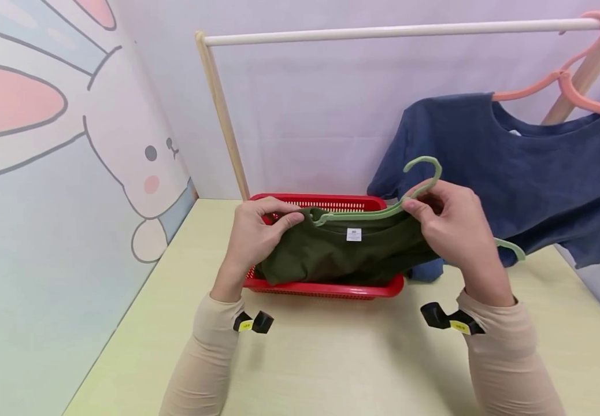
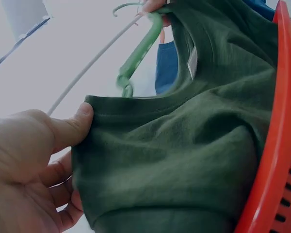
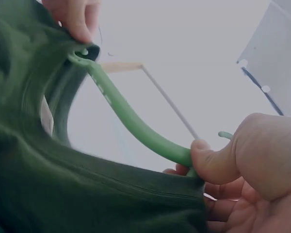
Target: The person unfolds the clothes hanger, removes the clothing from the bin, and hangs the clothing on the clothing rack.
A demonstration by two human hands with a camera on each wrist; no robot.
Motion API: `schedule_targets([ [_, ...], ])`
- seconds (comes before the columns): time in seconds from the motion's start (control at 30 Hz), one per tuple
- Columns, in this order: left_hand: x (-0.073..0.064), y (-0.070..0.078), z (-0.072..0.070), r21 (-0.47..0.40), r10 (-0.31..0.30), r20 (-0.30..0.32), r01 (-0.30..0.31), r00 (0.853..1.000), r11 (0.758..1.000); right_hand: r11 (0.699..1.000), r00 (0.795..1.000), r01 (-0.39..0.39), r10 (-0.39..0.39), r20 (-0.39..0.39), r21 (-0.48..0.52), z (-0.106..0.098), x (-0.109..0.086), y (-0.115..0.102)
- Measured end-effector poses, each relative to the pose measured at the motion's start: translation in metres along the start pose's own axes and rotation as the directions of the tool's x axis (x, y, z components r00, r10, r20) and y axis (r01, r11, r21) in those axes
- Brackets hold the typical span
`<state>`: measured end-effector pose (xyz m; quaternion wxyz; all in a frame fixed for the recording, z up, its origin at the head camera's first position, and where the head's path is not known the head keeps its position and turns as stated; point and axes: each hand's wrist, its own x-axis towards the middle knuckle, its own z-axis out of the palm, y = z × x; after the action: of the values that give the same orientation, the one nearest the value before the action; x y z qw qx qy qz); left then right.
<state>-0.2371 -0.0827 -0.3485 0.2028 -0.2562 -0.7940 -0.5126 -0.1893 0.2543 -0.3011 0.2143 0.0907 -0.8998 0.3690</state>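
Note:
A dark green T-shirt (image 1: 352, 254) is spread over the red basket, its white neck label facing up. My left hand (image 1: 258, 231) pinches the shirt at one shoulder beside the neckline, thumb (image 2: 82, 116) on the near side. My right hand (image 1: 448, 222) grips a light green hanger (image 1: 367, 215) below its hook, close against the other side of the neckline. One hanger arm reaches across the neck opening, its tip at the collar near my left fingers. The other end shows past my right wrist. Whether my right fingers also hold cloth is partly hidden.
The red basket (image 1: 326, 290) stands on the pale table (image 1: 289, 352) under the shirt. Behind is a rack with a white rail (image 1: 383, 34). A blue T-shirt (image 1: 539, 173) on a pink hanger (image 1: 576, 92) hangs at the right. A rabbit-patterned wall (image 1: 71, 242) is at the left.

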Motion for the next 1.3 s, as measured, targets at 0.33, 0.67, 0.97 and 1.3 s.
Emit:
schedule_targets([
  [0.33,-0.002,0.003,0.010,-0.044,0.019,0.063,-0.017,0.998,0.999,0.996,0.996,0.076,-0.078,0.041,0.040,0.026,0.000,-0.015],
  [0.67,-0.002,0.001,0.006,-0.105,0.022,0.007,-0.021,1.000,0.994,0.995,0.990,0.095,-0.096,0.102,0.018,0.029,-0.001,-0.016],
  [0.97,-0.001,0.000,-0.005,-0.060,-0.025,-0.053,0.022,0.998,0.998,0.997,0.997,0.069,-0.067,0.045,-0.041,0.026,-0.001,-0.014],
  [1.3,0.000,0.001,-0.015,-0.049,-0.060,-0.092,0.055,0.994,0.997,0.995,0.998,0.069,-0.068,0.019,-0.076,0.024,-0.003,-0.011],
])
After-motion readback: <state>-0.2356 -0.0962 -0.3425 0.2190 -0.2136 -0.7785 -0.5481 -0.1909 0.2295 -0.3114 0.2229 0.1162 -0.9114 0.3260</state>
